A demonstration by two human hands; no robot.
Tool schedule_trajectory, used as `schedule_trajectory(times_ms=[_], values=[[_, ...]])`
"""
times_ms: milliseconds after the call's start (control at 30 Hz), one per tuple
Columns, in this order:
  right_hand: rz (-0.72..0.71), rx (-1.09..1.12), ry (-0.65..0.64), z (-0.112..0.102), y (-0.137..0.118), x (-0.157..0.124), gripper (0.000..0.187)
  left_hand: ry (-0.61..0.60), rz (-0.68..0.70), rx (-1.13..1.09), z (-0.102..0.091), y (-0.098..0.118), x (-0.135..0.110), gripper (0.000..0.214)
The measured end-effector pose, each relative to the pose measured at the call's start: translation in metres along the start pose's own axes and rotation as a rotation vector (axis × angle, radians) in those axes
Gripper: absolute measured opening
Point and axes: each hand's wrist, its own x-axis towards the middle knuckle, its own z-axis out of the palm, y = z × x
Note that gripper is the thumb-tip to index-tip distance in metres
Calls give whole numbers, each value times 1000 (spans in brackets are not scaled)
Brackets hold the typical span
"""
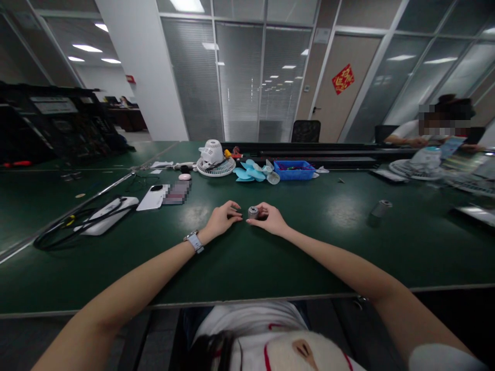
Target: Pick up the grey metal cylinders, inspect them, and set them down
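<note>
A small grey metal cylinder [253, 213], with dark holes in its top face, stands upright on the green table in front of me. My right hand [269, 219] has thumb and fingers closed around its right side. On the other side, my left hand [223, 220] is curved toward the cylinder, thumb and fingers apart with nothing between them. A small gap separates the left fingertips from the metal. Farther right on the table is a second grey metal cylinder [382, 207].
Toward the back are a white fan part [215, 166], light-blue fan blades [250, 171] and a blue bin [294, 171] holding wires. At left lie a phone [151, 198], a white power bank-like block [110, 215] and a black cable [50, 242]. Another person [410, 131] sits at far right.
</note>
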Motion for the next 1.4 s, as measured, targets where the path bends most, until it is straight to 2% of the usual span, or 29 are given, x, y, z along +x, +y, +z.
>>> schedule_trajectory(times_ms=[67,133,200,300,400,467,567,633,700,767,833,867,933,1033,1067,1133,1200,1267,1400], values=[[0,-14,57,-9,2,6,46,-12,-8,-35,0,0,0,41],[-6,-64,161,-30,10,16,46,0,-58,-106,-2,1,1,47],[-1,-175,318,-64,23,26,46,86,-148,-188,-4,-1,4,47],[89,-475,589,-128,50,31,44,295,-287,-298,-11,-8,10,40],[237,-746,746,-183,75,23,40,442,-363,-404,-18,-19,17,33],[328,-814,792,-204,87,16,40,490,-397,-438,-21,-23,20,27],[481,-796,803,-213,95,11,43,512,-417,-423,-21,-22,20,21],[567,-768,785,-208,95,12,47,504,-413,-399,-20,-19,20,19],[560,-810,824,-199,89,14,58,496,-409,-379,-18,-16,19,17],[406,-927,874,-182,75,18,69,497,-406,-360,-18,-15,18,17],[150,-1014,795,-157,54,22,66,495,-404,-334,-18,-16,18,17],[24,-1013,688,-140,42,23,59,491,-402,-322,-18,-17,18,18],[-183,-942,370,-101,16,22,45,484,-393,-308,-18,-20,18,20],[-391,-820,-128,-40,-13,12,45,478,-376,-300,-17,-23,18,25],[-432,-795,-242,-24,-19,8,47,473,-370,-297,-17,-24,17,26],[-460,-758,-369,0,-24,1,49,460,-355,-289,-16,-24,16,27],[-429,-711,-429,11,-22,-1,48,448,-349,-281,-16,-24,16,25],[-383,-658,-446,12,-17,1,45,444,-358,-271,-16,-23,15,24],[-358,-576,-353,8,-9,7,35,437,-371,-246,-16,-20,15,22]])
